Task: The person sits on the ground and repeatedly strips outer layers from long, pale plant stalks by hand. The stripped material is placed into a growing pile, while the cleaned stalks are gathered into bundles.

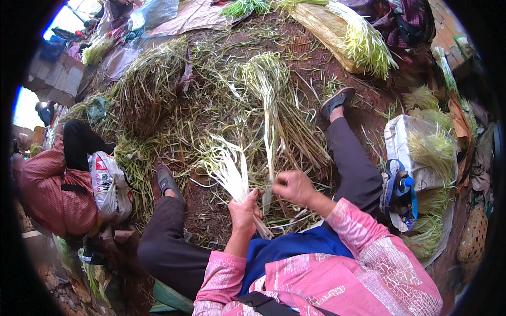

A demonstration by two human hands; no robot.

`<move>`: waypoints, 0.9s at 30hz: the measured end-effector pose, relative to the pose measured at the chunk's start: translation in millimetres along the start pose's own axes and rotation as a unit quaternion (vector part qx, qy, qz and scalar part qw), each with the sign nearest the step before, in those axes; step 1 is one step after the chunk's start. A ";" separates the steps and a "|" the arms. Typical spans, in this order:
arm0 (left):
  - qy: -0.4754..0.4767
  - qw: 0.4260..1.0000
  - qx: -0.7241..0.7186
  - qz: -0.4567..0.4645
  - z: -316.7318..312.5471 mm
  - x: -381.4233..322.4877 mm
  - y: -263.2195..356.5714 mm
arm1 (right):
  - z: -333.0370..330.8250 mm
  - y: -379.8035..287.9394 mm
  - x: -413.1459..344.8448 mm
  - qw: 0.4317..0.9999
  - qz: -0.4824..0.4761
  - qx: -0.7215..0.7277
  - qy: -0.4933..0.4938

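My left hand point(243, 215) is closed around a bunch of peeled white vegetable stalks point(237, 177), whose pale leafy tops fan out up and to the left. Just right of it, my right hand point(293, 187) grips the lower end of a long pale stalk point(270, 138) that runs up to a heap of untrimmed stalks point(272, 75). The fingers of this hand are slightly blurred. Brownish stalks point(302, 138) of the same heap slant down between my feet. Stripped leaves and peelings point(209, 102) cover the floor around them.
A larger heap of stalks point(148, 87) lies at upper left. A co-worker in a red checked top point(51, 189) sits at far left beside a white plastic bag point(108, 189). Cleaned bunches point(431, 146) lie on a white sack at right, near a blue-capped bottle point(404, 185). Another bunch point(367, 47) rests on yellow sacking.
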State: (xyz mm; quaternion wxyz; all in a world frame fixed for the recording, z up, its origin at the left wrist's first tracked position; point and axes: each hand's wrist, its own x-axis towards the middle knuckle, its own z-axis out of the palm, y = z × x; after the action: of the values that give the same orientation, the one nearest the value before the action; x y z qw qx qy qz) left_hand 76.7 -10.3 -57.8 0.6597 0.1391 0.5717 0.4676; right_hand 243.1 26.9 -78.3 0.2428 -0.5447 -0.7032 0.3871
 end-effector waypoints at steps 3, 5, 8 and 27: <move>-0.002 1.000 0.020 0.018 1.8 -1.8 -4.0 | 12.2 -29.8 -34.9 0.999 -0.038 -0.026 -0.018; -0.010 0.999 0.039 0.017 -4.0 -2.7 -5.3 | 16.4 -41.2 -47.4 0.997 -0.072 -0.025 -0.022; -0.034 0.999 0.036 0.006 -6.3 -7.3 -1.5 | 16.2 -43.0 -52.2 0.994 -0.080 -0.032 -0.062; -0.046 0.975 0.148 0.160 -13.4 -24.9 40.8 | 16.7 -67.1 -16.5 0.990 -0.136 0.037 0.020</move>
State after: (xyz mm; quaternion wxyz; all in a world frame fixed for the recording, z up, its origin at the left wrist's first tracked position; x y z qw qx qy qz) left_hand 48.4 -12.9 -17.1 0.5737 0.3466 0.5740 0.4704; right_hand 196.3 -0.8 -32.4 0.3271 -0.4425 -0.7509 0.3651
